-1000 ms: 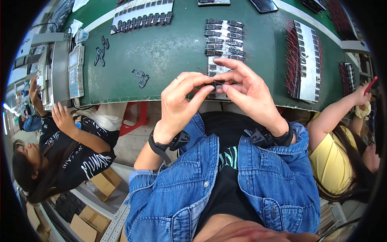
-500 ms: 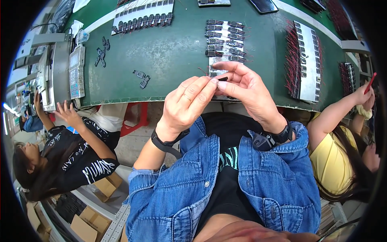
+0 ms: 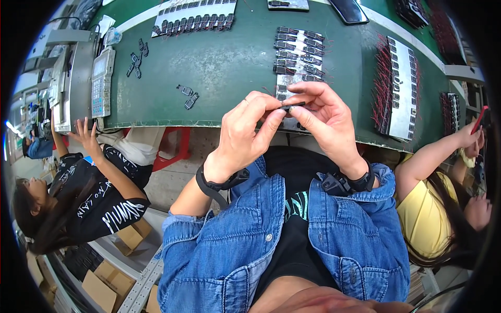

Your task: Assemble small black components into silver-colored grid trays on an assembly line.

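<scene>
Two hands, one part, right over the near edge of the green table (image 3: 235, 68)! The left hand (image 3: 242, 128) had its thumb and forefinger pinched on one end of a small black part (image 3: 294, 106); the right hand (image 3: 332, 120) gripped the other end between thumb and fingers. The part sat up in the air between them, just above the near end of a pale board (image 3: 288, 80). On that board, two columns of black pieces (image 3: 285, 53) ran away to the far side, about six in each (the hands hid some of the near end, so no full count there).

Off to the left lay two loose pieces (image 3: 191, 100), side by side; farther left, a cluster (image 3: 138, 60) of perhaps five, too overlapped to be sure. One keypad (image 3: 100, 86) stood at the left edge. One phone (image 3: 348, 10) lay at the far side, and one long board (image 3: 403, 99) stretched along the right, red wires (image 3: 382, 86) bristling from its left edge. Two co-workers flanked the scene, one in black (image 3: 99, 193), one in yellow (image 3: 425, 221).
</scene>
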Available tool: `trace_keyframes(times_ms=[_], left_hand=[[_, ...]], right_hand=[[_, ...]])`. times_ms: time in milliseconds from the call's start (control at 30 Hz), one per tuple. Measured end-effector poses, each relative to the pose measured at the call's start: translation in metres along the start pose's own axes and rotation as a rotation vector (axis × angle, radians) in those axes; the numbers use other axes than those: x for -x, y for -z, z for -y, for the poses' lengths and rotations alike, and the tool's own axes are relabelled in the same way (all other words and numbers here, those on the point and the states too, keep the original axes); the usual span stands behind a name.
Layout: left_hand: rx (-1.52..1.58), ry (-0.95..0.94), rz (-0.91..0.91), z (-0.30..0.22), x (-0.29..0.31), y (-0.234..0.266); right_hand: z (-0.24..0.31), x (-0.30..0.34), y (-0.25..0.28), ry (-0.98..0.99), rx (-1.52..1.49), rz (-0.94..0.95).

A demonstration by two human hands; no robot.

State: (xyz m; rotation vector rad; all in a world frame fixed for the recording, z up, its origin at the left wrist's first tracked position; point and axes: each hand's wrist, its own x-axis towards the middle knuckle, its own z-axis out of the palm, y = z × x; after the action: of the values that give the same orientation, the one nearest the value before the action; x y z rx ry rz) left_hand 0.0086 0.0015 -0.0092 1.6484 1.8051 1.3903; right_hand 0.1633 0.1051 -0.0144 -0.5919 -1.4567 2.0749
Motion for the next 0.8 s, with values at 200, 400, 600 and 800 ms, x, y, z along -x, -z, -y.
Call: trace_keyframes(times_ms=[200, 400, 600, 800], left_hand=[[-0.03, -0.035, -0.026, 0.0, 0.001, 0.0], [0.163, 0.262, 0.003, -0.006, 0.001, 0.003], [0.25, 0.347, -0.067, -0.004, 0.0, -0.005], [0.078, 0.282, 0.012, -0.008, -0.001, 0.004]], right_hand=[[0.007, -0.001, -0.001, -0.034, 0.024, 0.015], [0.007, -0.007, 0.008, -0.322, -0.337, -0.026], [0.006, -0.007, 0.009, -0.39, -0.376, 0.004], [0.004, -0.006, 0.009, -0.37, -0.408, -0.028]])
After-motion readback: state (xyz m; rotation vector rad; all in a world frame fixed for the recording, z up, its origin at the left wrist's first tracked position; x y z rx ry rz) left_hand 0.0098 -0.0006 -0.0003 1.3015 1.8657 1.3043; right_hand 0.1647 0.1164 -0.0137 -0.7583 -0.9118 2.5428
